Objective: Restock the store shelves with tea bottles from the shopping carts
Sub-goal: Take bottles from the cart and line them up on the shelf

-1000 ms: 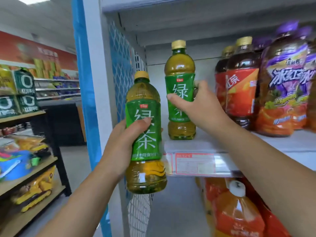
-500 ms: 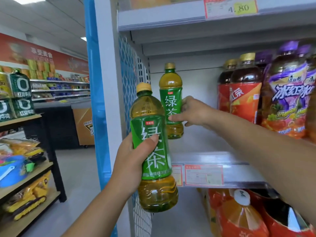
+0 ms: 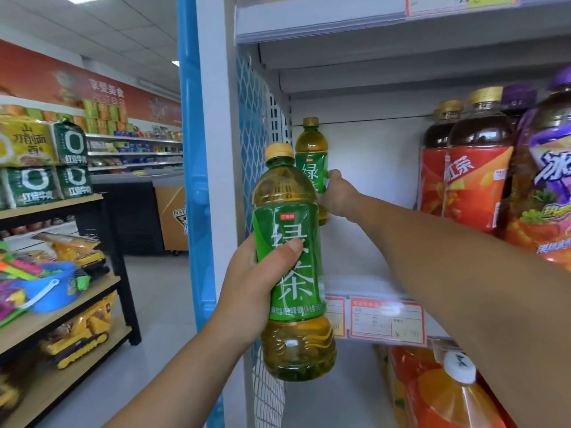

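绿茶 on the near green-label bottle (image 3: 296, 288), 红茶 on a red-label bottle (image 3: 475, 183), 享受美食 on the wall banner (image 3: 106, 92)

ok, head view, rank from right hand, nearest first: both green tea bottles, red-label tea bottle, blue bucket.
1. Rear green tea bottle: gripped by the right hand, deep on the shelf.
2. Front green tea bottle, held by the left hand, and red-label tea bottle at right: too close to call.
3. Blue bucket: across the aisle, far left.

Left hand (image 3: 256, 282) is gripping the near bottle (image 3: 293, 273) upright; right hand (image 3: 338, 196), arm outstretched, is clasping the far bottle (image 3: 310, 152).
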A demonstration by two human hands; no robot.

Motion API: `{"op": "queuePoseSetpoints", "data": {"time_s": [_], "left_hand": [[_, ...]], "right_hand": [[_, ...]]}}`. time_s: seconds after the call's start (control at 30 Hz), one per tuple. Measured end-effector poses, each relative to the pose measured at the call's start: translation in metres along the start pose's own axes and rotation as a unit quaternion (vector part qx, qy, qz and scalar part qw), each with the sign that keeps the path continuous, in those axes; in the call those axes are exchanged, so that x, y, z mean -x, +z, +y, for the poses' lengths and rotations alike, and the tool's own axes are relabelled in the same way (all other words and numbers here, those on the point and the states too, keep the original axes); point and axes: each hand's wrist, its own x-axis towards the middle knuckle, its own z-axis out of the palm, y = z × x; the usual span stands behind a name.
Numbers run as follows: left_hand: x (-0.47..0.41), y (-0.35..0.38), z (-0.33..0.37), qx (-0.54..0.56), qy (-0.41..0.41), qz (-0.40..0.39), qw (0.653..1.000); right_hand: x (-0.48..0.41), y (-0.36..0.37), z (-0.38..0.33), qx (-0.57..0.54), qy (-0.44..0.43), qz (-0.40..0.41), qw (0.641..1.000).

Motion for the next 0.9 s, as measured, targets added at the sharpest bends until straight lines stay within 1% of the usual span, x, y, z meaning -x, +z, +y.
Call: {"op": "queuePoseSetpoints", "data": {"time_s": [0.1, 0.23, 0.3, 0.37, 0.4, 0.43, 0.5, 0.53, 0.57, 0.6, 0.63, 0.7, 0.77, 0.83, 0.9], "left_hand": [[-0.001, -0.002, -0.003, 0.0, 0.004, -0.005, 1.0], [-0.001, -0.001, -0.002, -0.003, 0.0, -0.001, 1.0], [-0.003, -0.001, -0.001, -0.011, -0.002, -0.006, 1.0], [-0.002, -0.002, -0.002, -0.01, 0.001, -0.009, 1.0], [-0.001, -0.001, -0.001, -0.01, -0.003, -0.007, 1.0], [0.002, -0.001, 0.0, -0.007, -0.005, -0.006, 1.0], [-0.002, 0.001, 0.006, -0.009, -0.023, -0.015, 1.0], [-0.005, 0.003, 0.01, -0.029, -0.042, -0.025, 0.998], [0.0, -0.003, 0.01, -0.028, -0.042, -0.078, 0.996], [0.004, -0.008, 0.008, -0.022, -0.034, -0.085, 0.996], [0.007, -0.01, 0.008, -0.037, -0.029, -0.089, 0.995], [0.004, -0.004, 0.011, -0.065, -0.005, -0.068, 0.996], [0.002, 0.015, 0.02, -0.045, -0.017, -0.015, 0.999], [0.005, 0.016, 0.027, -0.04, 0.013, -0.031, 0.999], [0.001, 0.018, 0.039, -0.111, 0.05, -0.052, 0.991]], "right_hand": [[0.0, 0.003, 0.0, 0.017, 0.006, -0.01, 1.0], [0.014, -0.002, -0.001, 0.101, 0.039, -0.054, 0.993], [0.031, -0.014, -0.01, 0.112, 0.034, -0.082, 0.99], [0.054, -0.031, -0.021, 0.118, 0.01, -0.092, 0.989], [0.067, -0.04, -0.024, 0.1, -0.004, -0.083, 0.992], [0.082, -0.048, -0.027, 0.056, -0.011, -0.07, 0.996], [0.12, -0.061, -0.031, -0.098, -0.016, -0.06, 0.993], [0.142, -0.065, -0.032, -0.179, -0.015, -0.062, 0.982], [0.163, -0.067, -0.031, -0.248, -0.015, -0.066, 0.966], [0.183, -0.067, -0.029, -0.301, -0.016, -0.074, 0.951], [0.201, -0.068, -0.029, -0.338, -0.017, -0.088, 0.937], [0.231, -0.064, -0.03, -0.361, -0.032, -0.136, 0.922], [0.246, -0.057, -0.034, -0.325, -0.057, -0.176, 0.927], [0.252, -0.05, -0.04, -0.299, -0.07, -0.168, 0.937], [0.25, -0.049, -0.044, -0.307, -0.073, -0.129, 0.94]]}}
